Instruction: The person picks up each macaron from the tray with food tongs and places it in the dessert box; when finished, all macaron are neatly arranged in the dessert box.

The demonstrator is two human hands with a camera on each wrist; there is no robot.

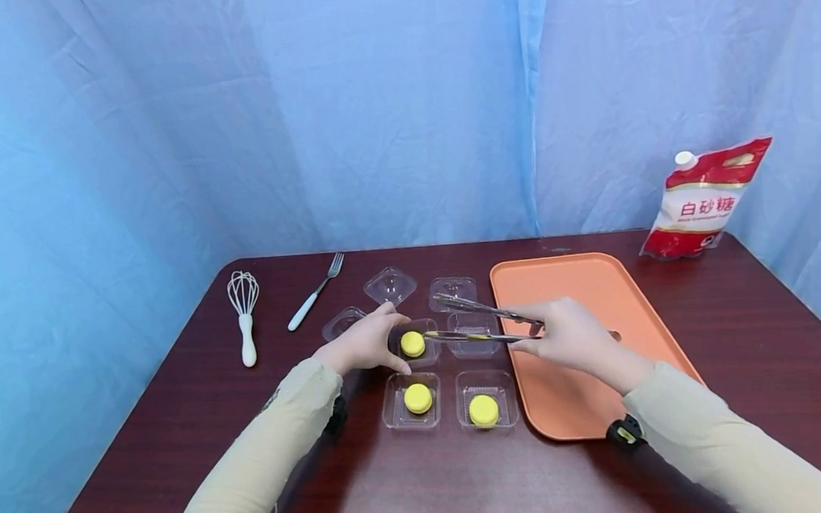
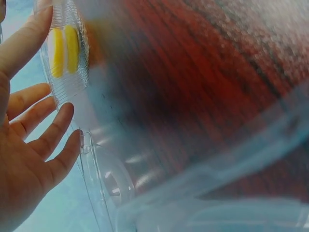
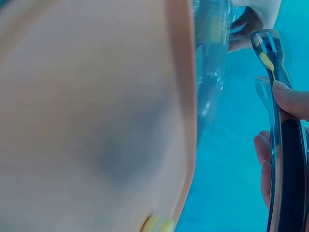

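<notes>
While the left hand (image 1: 369,340), loosely spread, apparently steadies the clear container (image 1: 426,357) around one macaron (image 1: 413,344), I note the right hand (image 1: 567,333) gripping tongs (image 1: 476,336), likely for cleanliness.

Head: looks forward, down across table (image 1: 426,486). Left wrist: faces left hand (image 2: 21,162) close up, tipped sideways. Right wrist: looks sideways across nearby tray (image 3: 96,121), shared with head.

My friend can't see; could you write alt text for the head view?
A person's right hand holds tongs over clear boxes, three holding yellow macarons; the left hand is at one box. An orange tray lies right, a whisk and fork left, a sugar pouch far right.
</notes>
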